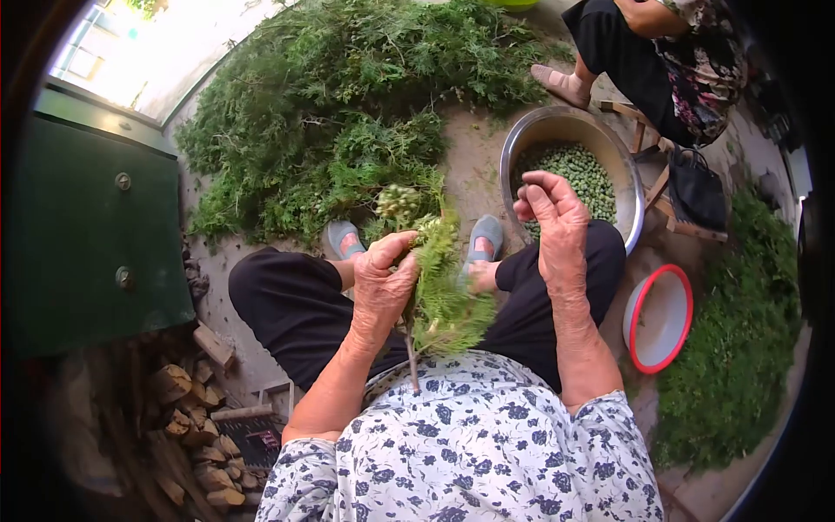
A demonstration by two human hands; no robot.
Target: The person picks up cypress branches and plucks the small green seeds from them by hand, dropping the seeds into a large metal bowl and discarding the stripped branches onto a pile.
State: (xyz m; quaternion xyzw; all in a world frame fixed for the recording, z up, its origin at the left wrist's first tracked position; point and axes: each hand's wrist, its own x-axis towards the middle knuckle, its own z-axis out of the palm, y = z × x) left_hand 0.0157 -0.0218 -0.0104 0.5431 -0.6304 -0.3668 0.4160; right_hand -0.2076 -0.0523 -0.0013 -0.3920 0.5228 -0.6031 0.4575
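My left hand [381,291] is closed around a leafy evergreen branch [448,304], held upright over my lap with its bare stem pointing toward me. A cluster of pale green cones [397,202] shows at the branch's top, just beyond my fingers. Fingers curled toward the thumb, my right hand [564,235] is raised in front of the near side of a big metal basin [506,165]. Whatever those fingertips pinch, if anything, is too small to make out. Many small green cones [583,178] lie inside the basin.
Cut evergreen branches [322,113] are heaped ahead, with more greenery [722,348] at right. A red-rimmed white bowl [636,322] sits tilted beside my knee. Another person [670,78] sits at upper right near a black bag [696,191]. Split firewood [209,435] and a green cabinet [96,226] stand left.
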